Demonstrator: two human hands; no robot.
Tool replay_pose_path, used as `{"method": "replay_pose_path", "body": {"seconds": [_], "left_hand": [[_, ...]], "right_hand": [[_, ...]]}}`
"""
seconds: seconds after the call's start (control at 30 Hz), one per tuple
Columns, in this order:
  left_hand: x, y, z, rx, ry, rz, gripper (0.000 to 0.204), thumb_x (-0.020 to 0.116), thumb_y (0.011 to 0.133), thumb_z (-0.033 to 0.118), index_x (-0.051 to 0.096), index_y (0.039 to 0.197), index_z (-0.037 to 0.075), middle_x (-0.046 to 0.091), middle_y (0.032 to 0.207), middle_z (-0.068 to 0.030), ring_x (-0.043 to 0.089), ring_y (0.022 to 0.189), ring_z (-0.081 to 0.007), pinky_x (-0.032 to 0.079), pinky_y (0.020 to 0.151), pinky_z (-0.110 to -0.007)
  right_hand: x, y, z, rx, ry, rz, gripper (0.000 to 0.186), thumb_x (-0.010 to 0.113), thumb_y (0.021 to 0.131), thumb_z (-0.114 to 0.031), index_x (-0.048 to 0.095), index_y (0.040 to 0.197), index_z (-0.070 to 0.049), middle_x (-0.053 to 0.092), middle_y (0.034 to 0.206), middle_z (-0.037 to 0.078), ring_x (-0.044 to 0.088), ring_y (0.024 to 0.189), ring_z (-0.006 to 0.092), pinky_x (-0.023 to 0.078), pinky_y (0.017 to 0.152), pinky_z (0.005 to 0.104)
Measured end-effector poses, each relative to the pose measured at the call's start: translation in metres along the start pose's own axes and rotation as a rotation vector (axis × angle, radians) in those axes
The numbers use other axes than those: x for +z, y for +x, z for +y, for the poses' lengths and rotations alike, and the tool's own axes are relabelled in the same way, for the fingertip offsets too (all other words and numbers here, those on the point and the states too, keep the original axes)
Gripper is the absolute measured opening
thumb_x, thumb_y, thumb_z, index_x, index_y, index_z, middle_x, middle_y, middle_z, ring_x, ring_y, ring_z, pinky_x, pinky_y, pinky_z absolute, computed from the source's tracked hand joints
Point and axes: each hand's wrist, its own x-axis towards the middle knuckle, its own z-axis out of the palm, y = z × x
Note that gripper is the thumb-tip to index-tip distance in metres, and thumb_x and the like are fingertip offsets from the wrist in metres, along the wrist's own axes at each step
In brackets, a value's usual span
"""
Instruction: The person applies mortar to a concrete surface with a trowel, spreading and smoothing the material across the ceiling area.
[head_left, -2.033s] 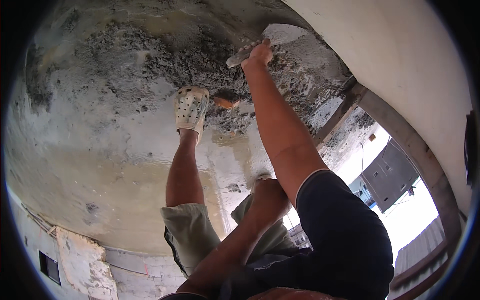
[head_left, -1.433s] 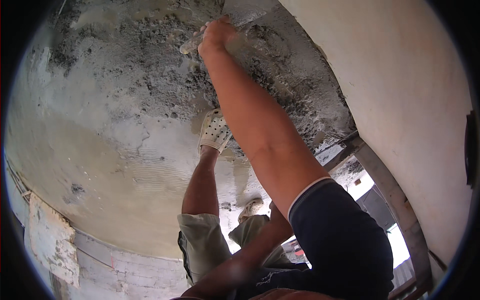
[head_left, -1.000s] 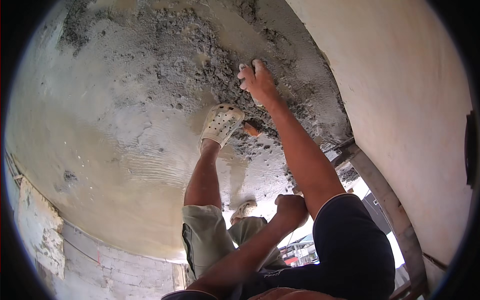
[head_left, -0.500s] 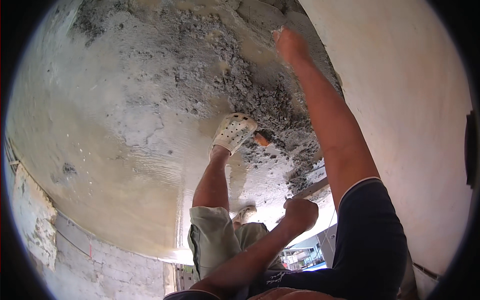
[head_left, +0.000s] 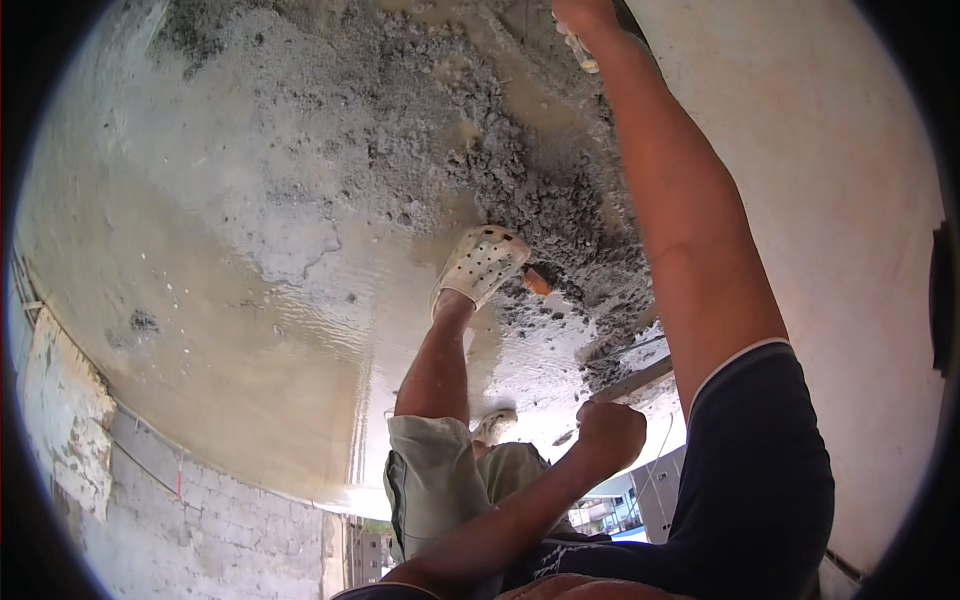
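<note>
A person's right hand [head_left: 583, 16] grips a pale handle [head_left: 588, 66] at the far right of the wet floor [head_left: 250, 390], close to a cream wall [head_left: 790, 200]. Nearer, the left hand [head_left: 612, 438] is balled into a fist beside a gray-brown beam [head_left: 645, 379]; whether it holds anything cannot be told. Lumpy gray mortar [head_left: 560, 205] spreads left of the right forearm, an orange fragment [head_left: 537, 282] lying beside a perforated clog [head_left: 485, 262].

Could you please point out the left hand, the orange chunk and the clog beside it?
Left hand [head_left: 612, 437]: head view, on the middle of the closed fist.
Orange chunk [head_left: 538, 282]: head view, on its visible face.
Clog [head_left: 482, 262]: head view, on its holed upper.
</note>
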Motion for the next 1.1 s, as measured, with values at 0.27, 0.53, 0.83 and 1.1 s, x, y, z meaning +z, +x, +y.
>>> {"method": "replay_pose_path", "body": {"seconds": [0.27,0.53,0.83,1.1], "left_hand": [[0.027,0.017,0.009,0.097,0.047,0.001,0.018,0.058,0.079,0.018,0.072,0.084,0.007,0.07,0.081,-0.0118,0.069,0.074,-0.0273,0.047,0.055,-0.049],[0.076,0.02,0.002,0.151,0.054,0.067,0.015,0.059,0.079,0.019,0.071,0.079,0.01,0.07,0.075,-0.0083,0.069,0.069,-0.0258,0.047,0.056,-0.048],[0.067,0.016,0.002,-0.012,0.084,-0.063,0.021,0.062,0.081,0.03,0.07,0.081,0.01,0.069,0.076,-0.0114,0.069,0.073,-0.0279,0.049,0.059,-0.045],[0.097,0.026,-0.017,0.272,-0.197,0.267,0.033,0.061,0.082,0.04,0.069,0.091,0.01,0.07,0.081,-0.0102,0.069,0.075,-0.0277,0.05,0.064,-0.045]], "right_hand": [[0.087,-0.003,0.091,-0.092,0.514,0.203,0.045,0.047,0.093,-0.034,0.06,0.114,0.003,0.062,0.106,0.028,0.062,0.094,0.042,0.049,0.083,0.0522],[0.123,-0.07,0.187,0.057,0.536,0.25,0.05,0.042,0.095,-0.036,0.053,0.118,0.007,0.064,0.1,0.028,0.062,0.094,0.0433,0.049,0.081,0.0517],[0.091,-0.039,0.109,-0.164,0.439,0.334,0.044,0.045,0.097,-0.034,0.052,0.126,-0.001,0.065,0.102,0.019,0.064,0.087,0.0397,0.053,0.082,0.0506],[0.121,-0.044,0.199,0.165,0.826,0.154,0.049,0.044,0.096,-0.037,0.053,0.125,0.001,0.061,0.109,0.026,0.061,0.099,0.0417,0.049,0.085,0.0523]]}}
